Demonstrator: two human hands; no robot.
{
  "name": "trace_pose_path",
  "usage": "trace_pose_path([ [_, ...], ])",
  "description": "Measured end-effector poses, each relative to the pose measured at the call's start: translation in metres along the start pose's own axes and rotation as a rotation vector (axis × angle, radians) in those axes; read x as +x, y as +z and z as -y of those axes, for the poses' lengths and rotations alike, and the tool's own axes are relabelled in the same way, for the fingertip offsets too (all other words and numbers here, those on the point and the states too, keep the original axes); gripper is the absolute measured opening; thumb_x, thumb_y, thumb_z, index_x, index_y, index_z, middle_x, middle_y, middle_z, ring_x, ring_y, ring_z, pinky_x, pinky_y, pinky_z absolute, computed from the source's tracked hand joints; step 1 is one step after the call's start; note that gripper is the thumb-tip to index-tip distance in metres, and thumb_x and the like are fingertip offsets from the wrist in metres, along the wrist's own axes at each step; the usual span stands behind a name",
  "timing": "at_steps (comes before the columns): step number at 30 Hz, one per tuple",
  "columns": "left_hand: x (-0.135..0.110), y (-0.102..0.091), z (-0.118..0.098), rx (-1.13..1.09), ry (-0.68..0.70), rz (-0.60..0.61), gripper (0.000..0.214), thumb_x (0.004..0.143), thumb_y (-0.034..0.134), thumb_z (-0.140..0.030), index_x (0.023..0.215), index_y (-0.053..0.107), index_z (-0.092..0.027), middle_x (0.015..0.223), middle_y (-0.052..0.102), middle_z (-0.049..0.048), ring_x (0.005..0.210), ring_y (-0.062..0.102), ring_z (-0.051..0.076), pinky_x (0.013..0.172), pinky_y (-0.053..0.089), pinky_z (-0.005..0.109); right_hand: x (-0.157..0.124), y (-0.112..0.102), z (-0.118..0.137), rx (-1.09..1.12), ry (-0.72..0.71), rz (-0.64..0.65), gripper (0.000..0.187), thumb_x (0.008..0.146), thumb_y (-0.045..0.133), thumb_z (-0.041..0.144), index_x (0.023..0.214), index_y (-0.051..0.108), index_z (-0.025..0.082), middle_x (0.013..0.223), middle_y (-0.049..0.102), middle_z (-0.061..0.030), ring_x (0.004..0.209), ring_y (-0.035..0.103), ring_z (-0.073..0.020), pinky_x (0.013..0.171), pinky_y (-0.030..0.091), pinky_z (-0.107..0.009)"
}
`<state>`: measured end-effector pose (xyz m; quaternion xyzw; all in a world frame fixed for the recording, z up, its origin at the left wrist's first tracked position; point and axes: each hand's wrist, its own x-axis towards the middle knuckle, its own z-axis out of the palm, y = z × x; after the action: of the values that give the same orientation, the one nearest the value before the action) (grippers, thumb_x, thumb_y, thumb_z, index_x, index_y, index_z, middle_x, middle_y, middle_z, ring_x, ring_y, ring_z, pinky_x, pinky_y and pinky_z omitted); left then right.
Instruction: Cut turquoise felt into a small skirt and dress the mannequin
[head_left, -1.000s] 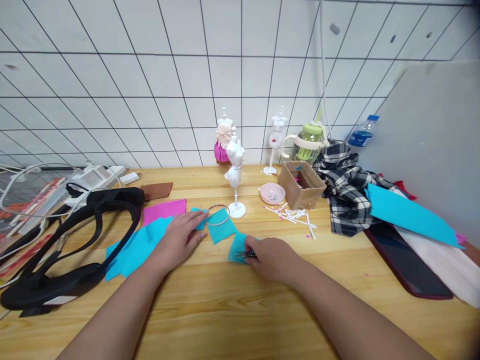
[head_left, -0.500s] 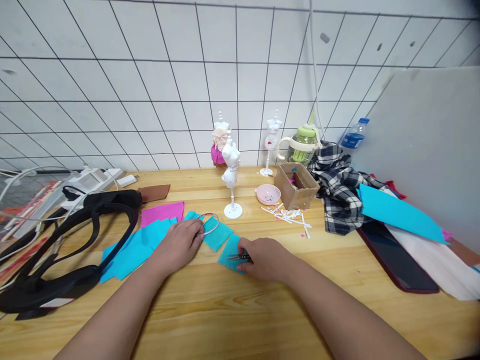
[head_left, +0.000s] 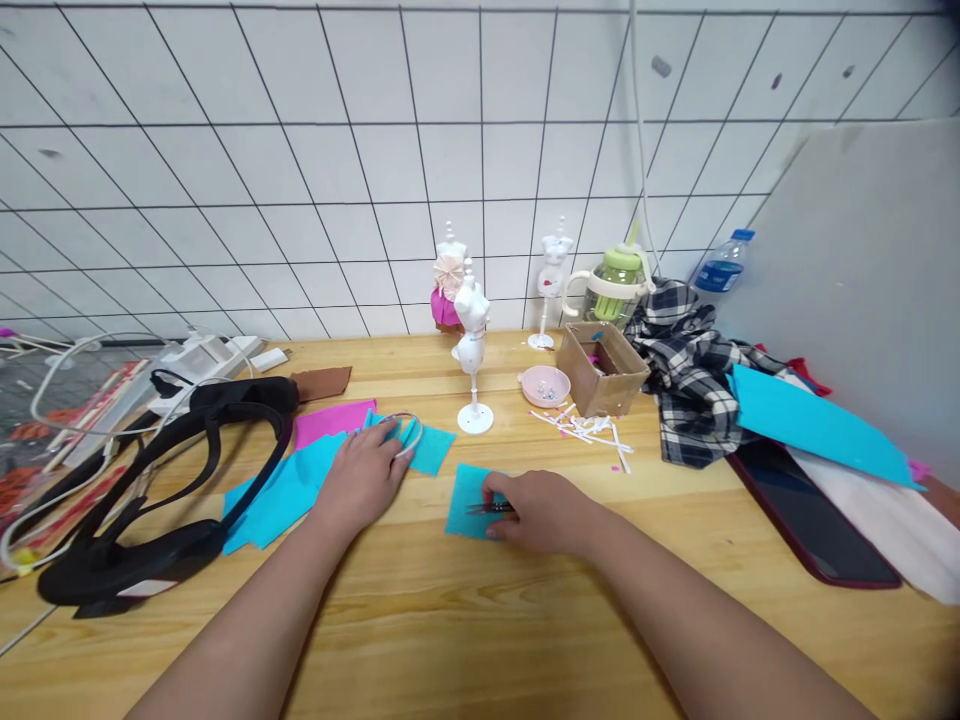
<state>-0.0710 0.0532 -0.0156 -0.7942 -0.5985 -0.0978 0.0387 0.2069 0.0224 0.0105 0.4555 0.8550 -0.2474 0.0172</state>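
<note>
We see a small blue square (head_left: 462, 505) lying flat on the wooden surface (head_left: 450, 620), near the middle, with the right hand (head_left: 547, 512) over its right part. That hand holds small dark snips (head_left: 487, 508), their tips pointing left across the cloth. To the upper left, just beside the square, we find another blue piece (head_left: 435, 450), and a thin ring (head_left: 421, 430) overlaps it. The left hand (head_left: 364, 475) lies palm down there, its fingers over blue cloth and against the ring; we cannot tell whether they grip it or merely rest on it.

Left of that hand we have a larger blue cloth (head_left: 289, 490), a magenta piece (head_left: 330, 422) behind it, a brown piece (head_left: 322, 383) farther back and a black strapped frame (head_left: 120, 575).

Beyond the hands a bare white dress form (head_left: 471, 350) stands upright; behind it we see a dressed form (head_left: 448, 270) and, to the right, a third form (head_left: 551, 270). Right of the nearest form sit a pink dish (head_left: 546, 401) of beads, a cardboard box (head_left: 600, 393) and scattered white strips (head_left: 592, 430). At far right we see plaid cloth (head_left: 682, 400), a blue sheet (head_left: 817, 425) and a dark phone (head_left: 795, 530).
</note>
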Motion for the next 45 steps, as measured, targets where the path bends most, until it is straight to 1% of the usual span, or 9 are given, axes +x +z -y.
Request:
trace_pose_path([
  [8, 0.002, -0.004, 0.006, -0.121, -0.118, -0.081, 0.047, 0.1, 0.028, -0.042, 0.123, 0.064, -0.024, 0.138, 0.058, 0.0115, 0.13, 0.049, 0.034, 0.111, 0.02, 0.07, 0.0, -0.008, -0.003, 0.015, 0.102, -0.134, 0.023, 0.095, 0.048, 0.038, 0.112, 0.056, 0.026, 0.097, 0.073, -0.004, 0.084, 0.065, -0.02, 0.061, 0.03, -0.027],
  [13, 0.002, -0.007, 0.011, -0.243, -0.12, -0.199, 0.046, 0.1, 0.028, -0.041, 0.13, 0.058, -0.022, 0.134, 0.062, 0.0096, 0.129, 0.051, 0.029, 0.117, 0.015, 0.061, 0.0, -0.019, -0.017, -0.06, 0.372, -0.197, 0.027, 0.098, 0.039, 0.04, 0.113, 0.052, 0.021, 0.101, 0.072, -0.0101, 0.09, 0.066, -0.0248, 0.062, 0.033, -0.03],
  [18, -0.002, -0.016, 0.004, -0.322, -0.119, -0.266, 0.046, 0.101, 0.029, -0.041, 0.129, 0.058, -0.021, 0.097, 0.076, 0.0035, 0.109, 0.065, 0.023, 0.121, 0.014, 0.051, -0.001, -0.021, -0.03, -0.152, 0.452, -0.185, 0.025, 0.097, 0.041, 0.037, 0.107, 0.055, 0.02, 0.102, 0.071, -0.0115, 0.093, 0.066, -0.0284, 0.066, 0.038, -0.033],
  [20, -0.005, -0.019, -0.007, -0.364, -0.048, -0.244, 0.049, 0.101, 0.029, -0.041, 0.142, 0.046, -0.021, 0.105, 0.076, 0.0039, 0.12, 0.061, 0.023, 0.12, 0.021, 0.047, -0.001, -0.019, -0.033, -0.179, 0.472, -0.216, 0.023, 0.095, 0.044, 0.036, 0.107, 0.056, 0.019, 0.103, 0.07, -0.012, 0.096, 0.065, -0.0289, 0.07, 0.041, -0.035],
  [24, -0.01, -0.018, -0.03, -0.379, 0.07, -0.095, 0.068, 0.097, 0.04, -0.045, 0.156, 0.012, -0.026, 0.141, 0.057, 0.0083, 0.138, 0.045, 0.026, 0.119, 0.02, 0.053, 0.0, -0.013, -0.026, -0.273, 0.371, -0.372, 0.021, 0.09, 0.054, 0.029, 0.107, 0.059, 0.017, 0.115, 0.062, -0.0144, 0.112, 0.055, -0.03, 0.087, 0.041, -0.039],
  [27, -0.012, -0.013, -0.038, -0.384, 0.14, 0.072, 0.089, 0.091, 0.054, -0.05, 0.156, -0.001, -0.026, 0.151, 0.045, 0.0106, 0.147, 0.026, 0.029, 0.118, 0.017, 0.056, 0.001, -0.006, -0.014, -0.214, 0.148, -0.399, 0.022, 0.09, 0.056, 0.029, 0.109, 0.061, 0.019, 0.113, 0.061, -0.0109, 0.11, 0.053, -0.0258, 0.092, 0.039, -0.037],
  [31, -0.012, -0.008, -0.038, -0.347, 0.209, 0.208, 0.103, 0.082, 0.065, -0.053, 0.156, -0.002, -0.027, 0.156, 0.037, 0.0125, 0.147, 0.026, 0.032, 0.119, 0.013, 0.055, 0.003, 0.004, -0.002, -0.11, -0.09, -0.233, 0.025, 0.085, 0.065, 0.036, 0.104, 0.064, 0.02, 0.104, 0.062, -0.0065, 0.099, 0.056, -0.0221, 0.085, 0.04, -0.033],
  [38, -0.012, -0.011, -0.042, -0.307, 0.185, 0.236, 0.101, 0.08, 0.066, -0.056, 0.156, 0.005, -0.029, 0.154, 0.04, 0.0127, 0.143, 0.034, 0.034, 0.117, 0.006, 0.06, 0.004, 0.007, -0.002, -0.128, -0.073, -0.226, 0.027, 0.085, 0.066, 0.038, 0.104, 0.063, 0.019, 0.105, 0.061, -0.008, 0.1, 0.056, -0.023, 0.084, 0.038, -0.033],
  [45, -0.012, -0.012, -0.045, -0.305, 0.166, 0.25, 0.099, 0.081, 0.064, -0.056, 0.156, 0.007, -0.026, 0.152, 0.044, 0.0133, 0.143, 0.034, 0.035, 0.117, 0.006, 0.06, 0.007, 0.01, -0.001, -0.183, -0.163, -0.213, 0.021, 0.091, 0.048, 0.014, 0.102, 0.064, 0.02, 0.102, 0.062, -0.0069, 0.096, 0.054, -0.0204, 0.081, 0.036, -0.032],
])
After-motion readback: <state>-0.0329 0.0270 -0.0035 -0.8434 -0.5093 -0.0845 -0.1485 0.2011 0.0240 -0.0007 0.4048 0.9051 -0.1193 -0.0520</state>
